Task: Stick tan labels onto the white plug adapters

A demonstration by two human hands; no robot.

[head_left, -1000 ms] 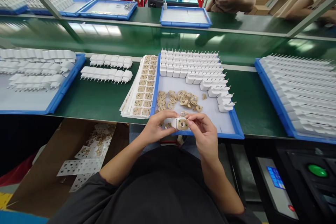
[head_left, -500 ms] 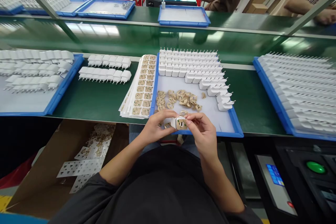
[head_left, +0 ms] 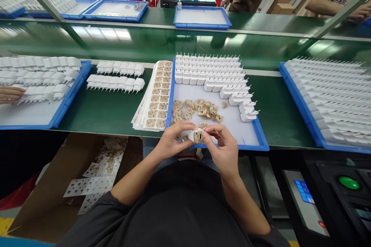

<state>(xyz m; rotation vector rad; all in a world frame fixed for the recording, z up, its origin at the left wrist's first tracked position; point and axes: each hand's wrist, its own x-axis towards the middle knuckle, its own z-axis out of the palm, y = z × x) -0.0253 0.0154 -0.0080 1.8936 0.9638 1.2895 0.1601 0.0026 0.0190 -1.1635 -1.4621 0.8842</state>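
Note:
My left hand point(head_left: 174, 139) is closed on a small white plug charger point(head_left: 191, 135) held over the front rim of a blue tray point(head_left: 262, 139). The charger's face is toward me and bears a tan sticker point(head_left: 198, 136) around a dark port slot. My right hand point(head_left: 224, 144) is closed at the charger's right side, its thumb pressed on the sticker's right part. Loose tan pieces point(head_left: 203, 109) lie in the tray just beyond my hands. Rows of white chargers point(head_left: 207, 69) stand at the tray's back and right, pins up.
Sheets of tan stickers point(head_left: 158, 96) lie left of the tray, beside two rows of chargers point(head_left: 116, 82). More chargers fill trays at left and right point(head_left: 342, 104). A co-worker's hand point(head_left: 11, 94) reaches into the left tray. Below is a carton point(head_left: 46, 185) with scrap sheets.
My right thumb has moved left from the sticker's edge onto the charger's face. My left hand and the charger stay put. A co-worker's hand has appeared at the left tray.

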